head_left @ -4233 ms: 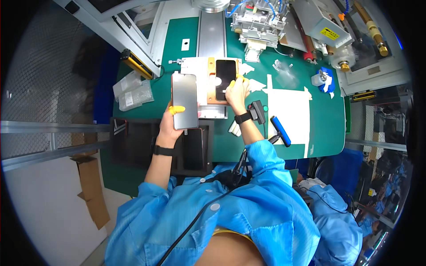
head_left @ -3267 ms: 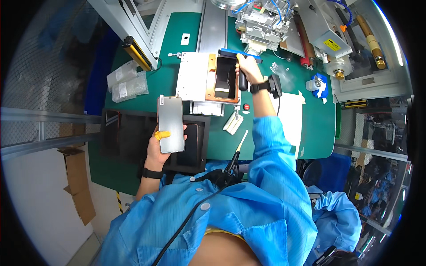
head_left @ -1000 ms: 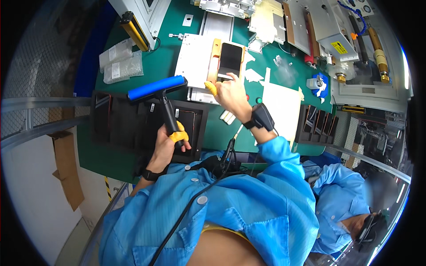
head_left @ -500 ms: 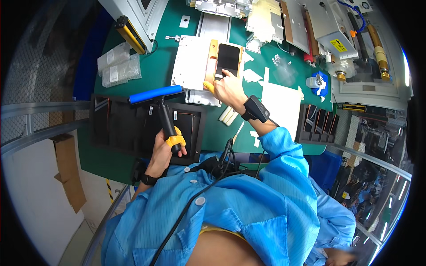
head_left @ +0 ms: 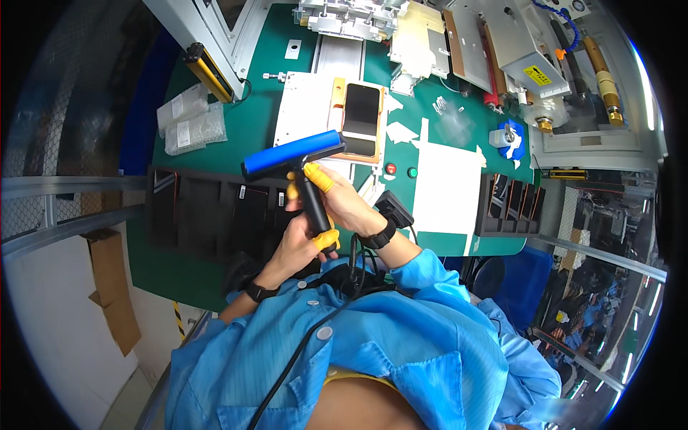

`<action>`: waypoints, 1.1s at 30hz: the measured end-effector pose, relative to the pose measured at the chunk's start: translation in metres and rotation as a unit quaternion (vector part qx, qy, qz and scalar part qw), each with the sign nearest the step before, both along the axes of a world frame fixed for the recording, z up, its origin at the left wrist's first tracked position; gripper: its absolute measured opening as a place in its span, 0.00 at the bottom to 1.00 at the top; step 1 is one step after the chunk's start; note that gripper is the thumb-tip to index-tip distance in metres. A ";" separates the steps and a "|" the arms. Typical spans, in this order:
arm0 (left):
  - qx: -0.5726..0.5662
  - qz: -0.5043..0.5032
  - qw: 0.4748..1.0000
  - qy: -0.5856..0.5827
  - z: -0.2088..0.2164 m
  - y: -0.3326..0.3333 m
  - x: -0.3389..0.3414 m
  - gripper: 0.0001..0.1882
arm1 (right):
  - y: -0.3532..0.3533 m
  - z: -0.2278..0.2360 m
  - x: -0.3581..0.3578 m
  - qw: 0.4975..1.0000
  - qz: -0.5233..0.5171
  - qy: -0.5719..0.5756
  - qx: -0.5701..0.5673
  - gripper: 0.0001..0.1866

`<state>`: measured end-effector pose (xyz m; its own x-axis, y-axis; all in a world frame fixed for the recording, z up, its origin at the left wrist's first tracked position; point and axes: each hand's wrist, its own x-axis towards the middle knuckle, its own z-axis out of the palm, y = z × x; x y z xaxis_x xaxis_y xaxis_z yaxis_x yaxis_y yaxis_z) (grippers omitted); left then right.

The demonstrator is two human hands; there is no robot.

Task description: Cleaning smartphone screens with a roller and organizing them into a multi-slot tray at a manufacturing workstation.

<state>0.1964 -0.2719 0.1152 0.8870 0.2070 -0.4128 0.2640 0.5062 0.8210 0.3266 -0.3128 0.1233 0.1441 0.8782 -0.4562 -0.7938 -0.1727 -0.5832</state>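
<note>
Both my hands are on a hand roller with a blue cylinder (head_left: 290, 154) and a black handle. Low on the handle, my left hand (head_left: 294, 251) is closed round it, with yellow finger cots on some fingers. My right hand (head_left: 344, 201), also wearing yellow cots, grips the upper handle just below the roller frame. Beyond the roller, a dark phone (head_left: 361, 107) lies face up in an orange-edged holder on a white fixture plate (head_left: 297, 107). The roller's right end is close to the phone's lower left; I cannot tell whether they touch.
A black foam tray (head_left: 204, 208) with dark phones lies at the left; another tray (head_left: 505, 226) stands at the right. Bubble-wrap bags (head_left: 193, 129), a white sheet (head_left: 448, 190), red and green buttons (head_left: 390, 168) and machine parts surround the fixture. Another person's blue sleeve shows at lower right.
My right hand has left the phone and come down onto the roller handle. The roller has moved right, toward the fixture, with my left hand still holding it.
</note>
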 end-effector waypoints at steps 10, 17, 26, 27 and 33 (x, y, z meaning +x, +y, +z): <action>0.218 -0.010 0.971 0.102 -0.003 -0.002 0.000 0.18 | 0.039 -0.031 0.183 0.955 -0.184 -0.132 -0.190 0.18; 0.210 -0.019 0.967 0.145 -0.055 -0.007 -0.042 0.13 | -0.029 -0.041 0.082 0.896 -0.078 -0.401 -0.177 0.18; 0.217 -0.018 0.968 0.124 -0.051 0.004 -0.012 0.11 | -0.177 -0.084 0.109 0.855 -0.404 -0.170 -0.276 0.18; 0.219 -0.032 0.968 0.116 -0.054 0.003 -0.012 0.11 | -0.187 -0.110 0.117 0.837 -0.398 -0.205 -0.314 0.19; 0.196 -0.083 0.964 0.162 -0.045 -0.015 -0.013 0.12 | -0.197 -0.147 0.102 0.807 -0.288 -0.260 -0.445 0.19</action>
